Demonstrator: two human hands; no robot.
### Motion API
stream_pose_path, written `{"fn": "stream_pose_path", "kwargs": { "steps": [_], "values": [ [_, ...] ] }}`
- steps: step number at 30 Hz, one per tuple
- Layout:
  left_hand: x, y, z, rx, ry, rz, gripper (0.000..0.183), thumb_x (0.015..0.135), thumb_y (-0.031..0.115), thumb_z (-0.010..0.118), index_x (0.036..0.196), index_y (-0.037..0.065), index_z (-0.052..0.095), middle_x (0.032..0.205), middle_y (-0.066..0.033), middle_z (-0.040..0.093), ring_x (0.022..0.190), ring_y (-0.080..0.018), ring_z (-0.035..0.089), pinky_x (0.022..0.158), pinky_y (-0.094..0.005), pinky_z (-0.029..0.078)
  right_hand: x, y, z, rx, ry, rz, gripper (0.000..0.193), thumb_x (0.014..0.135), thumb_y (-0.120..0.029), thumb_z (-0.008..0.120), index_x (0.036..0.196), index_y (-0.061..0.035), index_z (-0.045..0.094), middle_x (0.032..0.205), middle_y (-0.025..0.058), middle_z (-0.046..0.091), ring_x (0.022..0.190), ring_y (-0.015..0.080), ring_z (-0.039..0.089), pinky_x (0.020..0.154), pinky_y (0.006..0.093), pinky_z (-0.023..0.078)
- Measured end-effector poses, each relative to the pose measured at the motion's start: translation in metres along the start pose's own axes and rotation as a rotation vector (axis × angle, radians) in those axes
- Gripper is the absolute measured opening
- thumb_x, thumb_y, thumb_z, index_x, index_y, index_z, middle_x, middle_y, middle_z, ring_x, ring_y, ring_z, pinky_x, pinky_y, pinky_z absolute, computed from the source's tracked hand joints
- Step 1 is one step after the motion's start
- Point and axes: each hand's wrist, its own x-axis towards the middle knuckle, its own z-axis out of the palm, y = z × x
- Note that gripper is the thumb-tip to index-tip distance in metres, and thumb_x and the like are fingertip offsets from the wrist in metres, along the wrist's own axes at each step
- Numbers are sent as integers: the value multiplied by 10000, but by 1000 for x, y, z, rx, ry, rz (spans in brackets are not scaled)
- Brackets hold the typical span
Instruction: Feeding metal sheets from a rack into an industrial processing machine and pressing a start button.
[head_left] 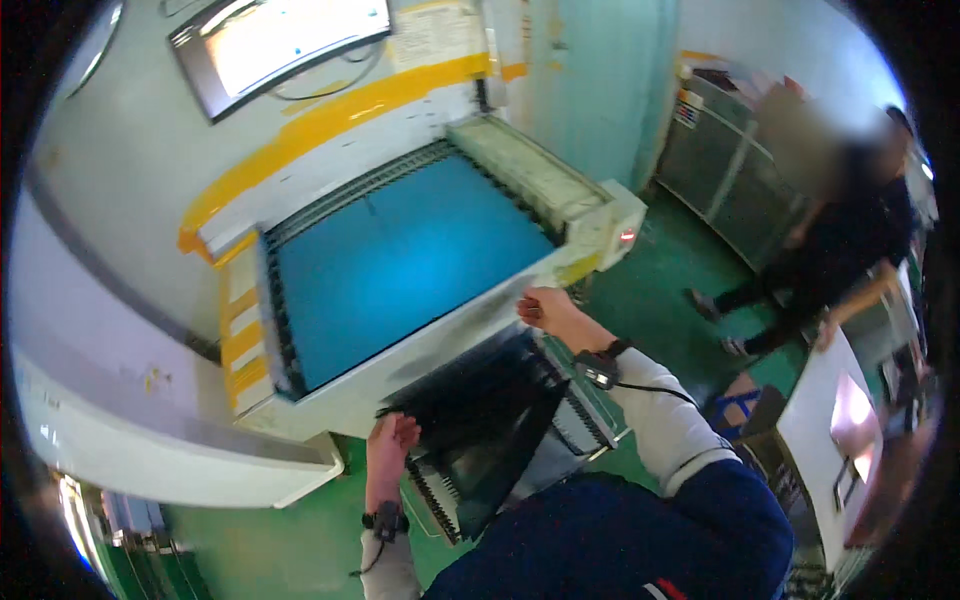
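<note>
A dark, glossy, thin sheet (480, 400) hangs in front of me, its far edge stretched between my two hands. My left hand (393, 436) is closed at the sheet's left corner, with the fingers curled. At the right corner, my right hand (548, 310) is also closed, near the front edge of a white machine (350, 385). The small grip points themselves are partly hidden by the fingers. Below the sheet is a rack with black toothed edges (580, 418). A flat blue panel (410, 255) lies inside the machine's frame, beyond my hands.
A wall screen (280, 45) hangs above the machine. A control box (622, 230) with a red display juts from its right end. Another person (840, 240) in dark clothes is at the right, near a white board (825, 440). Metal cabinets (725, 165) stand behind.
</note>
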Motion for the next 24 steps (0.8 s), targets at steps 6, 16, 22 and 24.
{"fn": "stream_pose_path", "kwargs": {
  "steps": [6,16,22,24],
  "values": [
    [-47,-121,65,307,-177,-179,398,837,312,639,1067,-9,593,938,-128,655,815,-196,626,726,-309,510,35,-13,-139,74,94,-1,248,908,-301,556,919,-53,541,801,88,634,693,214,629,623,360,522],
    [-38,-275,155,1377,-359,214,413,736,259,659,1098,63,623,1018,-241,614,929,-408,583,759,-485,476,61,-93,-357,148,227,-106,246,927,-276,509,839,-52,560,768,98,628,669,230,604,614,376,509],
    [-31,-288,236,1540,-162,149,284,744,170,586,1016,142,661,867,-212,636,814,-418,592,681,-502,481,97,-136,-469,171,301,-138,262,914,-340,530,910,-80,559,834,85,649,749,231,620,679,376,495],
    [-28,-290,252,1527,-112,169,284,748,163,577,1019,148,662,872,-205,637,816,-415,594,683,-502,481,114,-160,-474,217,303,-101,269,911,-351,534,910,-83,559,841,83,650,761,229,620,681,374,491]
  ]
}}
